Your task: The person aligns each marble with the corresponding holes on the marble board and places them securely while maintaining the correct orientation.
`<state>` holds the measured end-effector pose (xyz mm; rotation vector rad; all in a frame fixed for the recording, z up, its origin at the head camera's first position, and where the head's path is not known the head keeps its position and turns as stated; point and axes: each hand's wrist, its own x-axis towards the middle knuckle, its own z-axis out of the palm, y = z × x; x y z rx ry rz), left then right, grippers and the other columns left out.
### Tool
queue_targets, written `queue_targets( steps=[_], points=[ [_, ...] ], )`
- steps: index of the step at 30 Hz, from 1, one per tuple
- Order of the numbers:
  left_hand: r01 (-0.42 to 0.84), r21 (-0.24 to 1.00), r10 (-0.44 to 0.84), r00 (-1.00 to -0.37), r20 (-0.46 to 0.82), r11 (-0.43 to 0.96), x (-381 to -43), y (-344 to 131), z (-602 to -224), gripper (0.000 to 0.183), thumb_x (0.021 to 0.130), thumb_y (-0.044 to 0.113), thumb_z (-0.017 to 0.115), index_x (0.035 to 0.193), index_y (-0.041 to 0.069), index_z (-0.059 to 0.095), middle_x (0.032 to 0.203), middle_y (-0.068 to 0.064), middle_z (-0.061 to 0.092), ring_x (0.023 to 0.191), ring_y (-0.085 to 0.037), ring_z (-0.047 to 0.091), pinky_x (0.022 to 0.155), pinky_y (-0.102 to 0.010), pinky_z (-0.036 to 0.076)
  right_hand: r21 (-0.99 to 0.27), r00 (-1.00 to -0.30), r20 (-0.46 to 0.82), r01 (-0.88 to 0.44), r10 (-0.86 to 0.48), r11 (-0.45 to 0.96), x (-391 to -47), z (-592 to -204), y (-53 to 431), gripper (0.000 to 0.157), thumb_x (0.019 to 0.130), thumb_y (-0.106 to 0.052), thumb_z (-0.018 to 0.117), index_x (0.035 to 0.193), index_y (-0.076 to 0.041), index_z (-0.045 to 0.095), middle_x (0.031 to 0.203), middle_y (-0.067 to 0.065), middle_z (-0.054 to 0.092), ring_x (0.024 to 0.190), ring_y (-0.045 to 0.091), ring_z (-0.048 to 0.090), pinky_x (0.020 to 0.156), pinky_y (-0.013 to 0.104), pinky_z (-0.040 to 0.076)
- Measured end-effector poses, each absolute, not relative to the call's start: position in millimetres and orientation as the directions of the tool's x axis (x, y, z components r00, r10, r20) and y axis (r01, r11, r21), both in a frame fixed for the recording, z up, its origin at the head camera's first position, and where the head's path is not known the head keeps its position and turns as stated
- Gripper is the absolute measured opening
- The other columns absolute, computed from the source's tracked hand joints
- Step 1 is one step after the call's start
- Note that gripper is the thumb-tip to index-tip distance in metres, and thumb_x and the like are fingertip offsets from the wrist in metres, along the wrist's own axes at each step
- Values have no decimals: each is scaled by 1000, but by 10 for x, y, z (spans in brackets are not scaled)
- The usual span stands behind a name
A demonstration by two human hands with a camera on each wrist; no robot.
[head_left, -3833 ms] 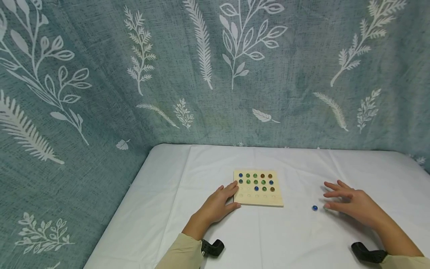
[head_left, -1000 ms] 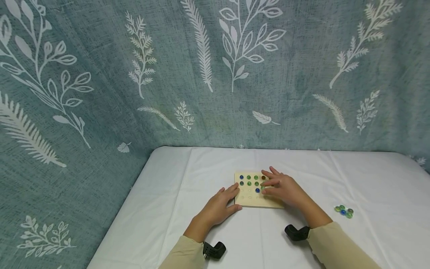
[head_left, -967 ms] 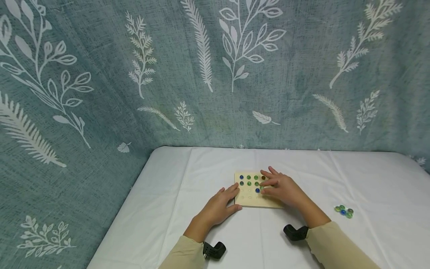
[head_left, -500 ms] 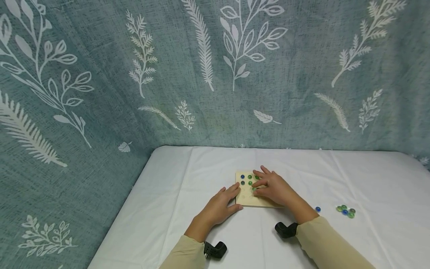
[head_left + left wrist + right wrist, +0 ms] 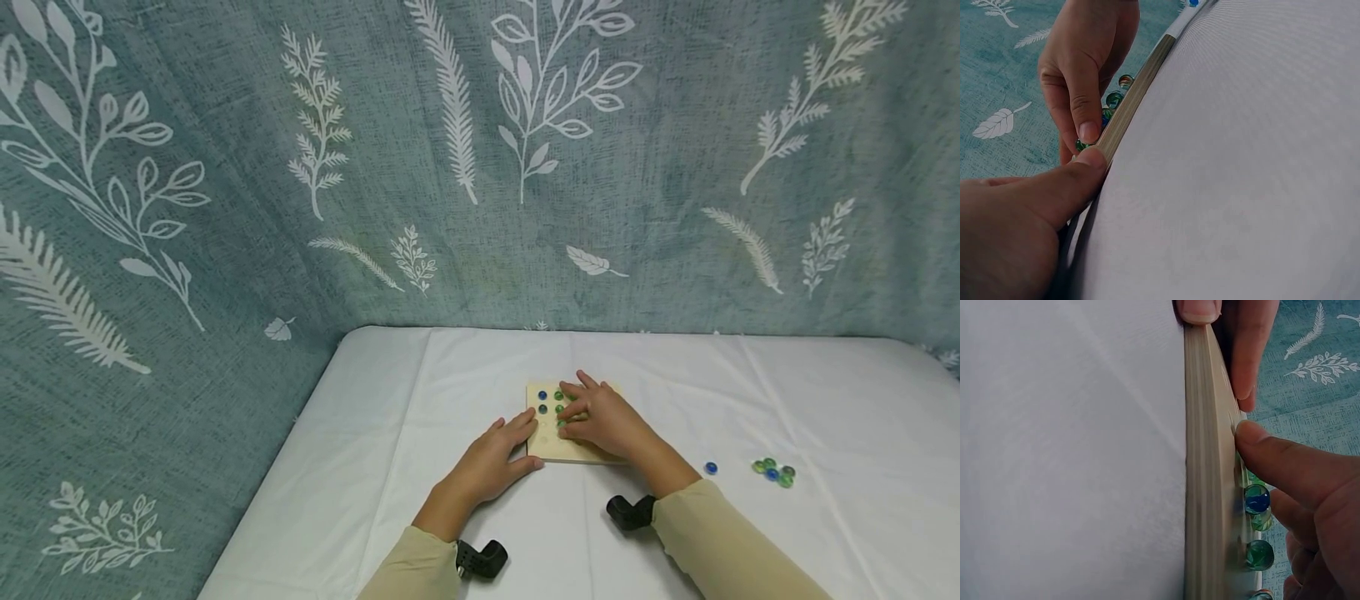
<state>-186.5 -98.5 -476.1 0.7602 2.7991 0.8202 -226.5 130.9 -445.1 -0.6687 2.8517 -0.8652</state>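
A pale wooden board (image 5: 573,451) with rows of shallow hollows lies on the white table, several glass marbles seated in it. My left hand (image 5: 489,458) rests at its left side, fingertips on the left edge and thumb at the front corner. Over the third row, my right hand (image 5: 606,422) pinches a green marble (image 5: 561,423) between thumb and fingers, close to the second hollow from the left. That hand hides the board's right part in the head view. From the right wrist, a blue marble (image 5: 1257,499) and a green one (image 5: 1260,555) stand in the board.
To the right of the board lies a single blue marble (image 5: 711,468). Farther right sits a loose cluster of marbles (image 5: 772,473), green, blue and dark. A patterned teal curtain (image 5: 480,250) hangs behind the table's far edge.
From beside the loose blue marble, my right hand has come left to the board. Over the last second it has slid farther left along the third row with the green marble. The left hand stays put.
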Motion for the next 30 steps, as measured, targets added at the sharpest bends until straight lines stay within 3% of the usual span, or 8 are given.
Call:
queue_targets(
  steps=[4, 11, 14, 30],
  points=[
    [438, 528, 502, -865, 25, 728, -1856, -988, -4761, 68, 95, 50, 57, 153, 19, 38, 161, 10, 27, 147, -32, 31, 119, -48, 32, -551, -903, 42, -378, -428, 744, -2251, -4446, 1305, 24, 81, -26, 81, 101, -13, 80, 150, 17, 46, 148, 43, 20, 118, 67, 14],
    [499, 487, 535, -841, 75, 717, -1856, -993, -4756, 64, 96, 48, 58, 149, 16, 44, 160, 7, 33, 147, -14, 32, 123, -39, 25, -539, -903, 46, -383, -428, 750, -2238, -4424, 1297, 24, 80, -26, 81, 101, -13, 80, 149, 17, 46, 148, 44, 20, 118, 66, 16],
    [518, 472, 543, -834, 94, 714, -1861, -989, -4755, 60, 96, 46, 59, 147, 16, 48, 158, 7, 36, 146, -12, 33, 123, -37, 25, -532, -905, 49, -382, -423, 756, -2233, -4408, 1303, 25, 80, -26, 81, 101, -13, 80, 149, 17, 46, 147, 44, 21, 118, 66, 16],
    [496, 456, 494, -859, 135, 739, -1845, -974, -4750, 59, 91, 45, 66, 142, 18, 55, 154, 6, 43, 142, -24, 42, 117, -42, 36, -601, -928, 36, -316, -370, 734, -2107, -4238, 1690, 30, 81, -24, 81, 106, -8, 78, 151, 18, 43, 149, 44, 15, 117, 69, 11]
  ],
)
